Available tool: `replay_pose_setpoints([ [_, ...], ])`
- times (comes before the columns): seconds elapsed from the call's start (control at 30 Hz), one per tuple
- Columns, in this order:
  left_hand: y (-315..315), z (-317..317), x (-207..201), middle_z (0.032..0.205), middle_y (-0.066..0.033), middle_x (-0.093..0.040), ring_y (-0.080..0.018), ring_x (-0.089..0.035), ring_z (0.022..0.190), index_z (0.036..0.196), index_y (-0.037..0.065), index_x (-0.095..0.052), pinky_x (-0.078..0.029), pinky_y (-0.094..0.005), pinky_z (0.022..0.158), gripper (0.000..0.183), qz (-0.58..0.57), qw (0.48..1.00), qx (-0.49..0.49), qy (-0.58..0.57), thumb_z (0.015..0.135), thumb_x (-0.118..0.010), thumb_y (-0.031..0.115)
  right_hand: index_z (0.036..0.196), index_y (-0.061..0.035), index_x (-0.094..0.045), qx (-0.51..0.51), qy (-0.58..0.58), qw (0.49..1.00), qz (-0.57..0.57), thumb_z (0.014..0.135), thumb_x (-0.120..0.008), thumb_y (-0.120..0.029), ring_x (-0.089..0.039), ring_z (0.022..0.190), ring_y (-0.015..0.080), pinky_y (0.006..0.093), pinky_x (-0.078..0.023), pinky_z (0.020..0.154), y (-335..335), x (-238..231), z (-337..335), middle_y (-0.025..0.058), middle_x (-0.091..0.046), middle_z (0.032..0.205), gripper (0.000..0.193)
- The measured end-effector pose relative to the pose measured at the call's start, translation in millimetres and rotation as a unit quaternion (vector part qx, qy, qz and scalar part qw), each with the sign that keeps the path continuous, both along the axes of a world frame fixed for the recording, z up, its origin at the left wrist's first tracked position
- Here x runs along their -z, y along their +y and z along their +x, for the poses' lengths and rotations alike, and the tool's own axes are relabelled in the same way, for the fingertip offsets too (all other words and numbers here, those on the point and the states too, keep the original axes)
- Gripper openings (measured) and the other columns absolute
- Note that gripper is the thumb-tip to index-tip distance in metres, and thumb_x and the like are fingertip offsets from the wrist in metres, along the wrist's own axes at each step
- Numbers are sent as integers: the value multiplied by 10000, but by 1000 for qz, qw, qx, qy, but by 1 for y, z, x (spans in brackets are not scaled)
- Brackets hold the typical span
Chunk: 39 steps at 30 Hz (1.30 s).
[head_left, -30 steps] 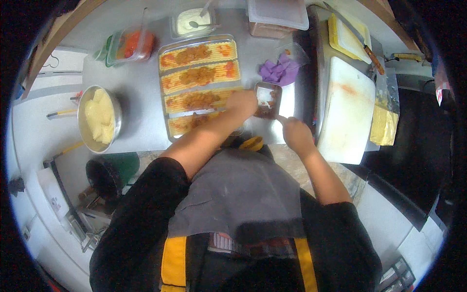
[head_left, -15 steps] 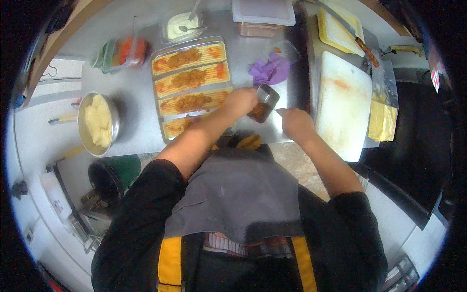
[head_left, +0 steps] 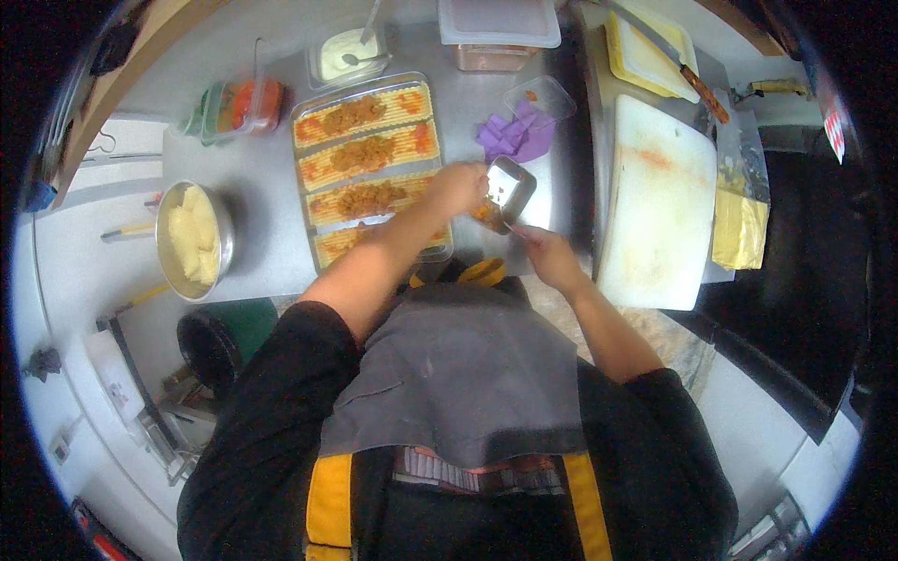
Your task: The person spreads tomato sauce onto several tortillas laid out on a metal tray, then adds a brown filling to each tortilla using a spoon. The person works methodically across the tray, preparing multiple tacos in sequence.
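My left hand (head_left: 458, 187) grips a small square metal container (head_left: 509, 187), tilted over the near right corner of a long tray (head_left: 301, 122). The tray holds several yellow flat strips (head_left: 365, 154) topped with orange-brown filling. My right hand (head_left: 547, 257) is closed on a thin utensil whose tip reaches into the container's mouth, where orange filling (head_left: 486, 215) spills toward the nearest strip. The utensil itself is too small to name.
A round metal pan of pale yellow dough (head_left: 192, 238) sits at the left. A white cutting board (head_left: 659, 201) lies at the right, with a yellow board and knife (head_left: 655, 47) beyond. Purple gloves (head_left: 514, 136), a sauce tub (head_left: 346, 56) and lidded containers (head_left: 496, 28) stand at the back.
The metal container has been lifted and tipped further toward the tray's near corner. Both hands stayed together at its mouth, and filling now shows at its lip.
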<state>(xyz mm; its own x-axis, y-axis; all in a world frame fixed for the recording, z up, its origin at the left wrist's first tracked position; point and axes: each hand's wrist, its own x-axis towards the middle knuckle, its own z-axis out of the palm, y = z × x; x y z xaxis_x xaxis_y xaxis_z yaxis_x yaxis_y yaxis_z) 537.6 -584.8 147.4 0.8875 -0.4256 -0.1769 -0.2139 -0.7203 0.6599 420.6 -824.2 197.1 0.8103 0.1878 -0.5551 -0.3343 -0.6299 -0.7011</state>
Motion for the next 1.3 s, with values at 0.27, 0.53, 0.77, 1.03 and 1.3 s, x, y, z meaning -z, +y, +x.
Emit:
replay_pose_setpoints([
  [0.27,6,6,1,958,-207,-746,-396,-717,878,1037,56,-740,-557,-467,795,260,-20,997,12,70,981,-694,306,1336,-122,-718,204,250,918,231,1024,-569,-117,-403,536,72,251,-279,440,-11,20,3,-42,-505,709,346],
  [0.53,42,3,-27,1028,-157,-764,-288,-730,917,1187,87,-746,-562,-420,829,311,-79,993,-61,69,1000,-694,331,1346,-94,-709,224,191,929,224,1023,-562,-120,-372,547,58,241,-259,458,-18,14,2,-50,-476,707,357],
  [0.77,178,-43,-50,1085,-127,-759,-246,-710,927,1210,79,-745,-555,-364,858,266,-36,985,-169,26,991,-699,223,1327,-67,-724,131,143,966,172,982,-598,-85,-449,586,65,254,-333,510,15,-15,12,-44,-525,701,368],
  [1.03,200,-120,-51,1216,-87,-705,-325,-642,1169,1168,127,-761,-502,-458,993,333,14,992,-38,-124,851,-818,212,1270,-90,-755,-145,36,986,69,947,-546,-114,-702,859,253,368,-547,818,125,-2,26,127,-751,945,386],
  [1.3,156,-123,-31,1145,-17,-696,-275,-606,1108,1153,155,-750,-480,-449,961,339,34,992,-40,-117,842,-820,270,1265,-75,-750,-136,54,989,30,942,-522,-138,-721,1041,294,382,-541,942,161,-2,19,195,-761,1117,401],
])
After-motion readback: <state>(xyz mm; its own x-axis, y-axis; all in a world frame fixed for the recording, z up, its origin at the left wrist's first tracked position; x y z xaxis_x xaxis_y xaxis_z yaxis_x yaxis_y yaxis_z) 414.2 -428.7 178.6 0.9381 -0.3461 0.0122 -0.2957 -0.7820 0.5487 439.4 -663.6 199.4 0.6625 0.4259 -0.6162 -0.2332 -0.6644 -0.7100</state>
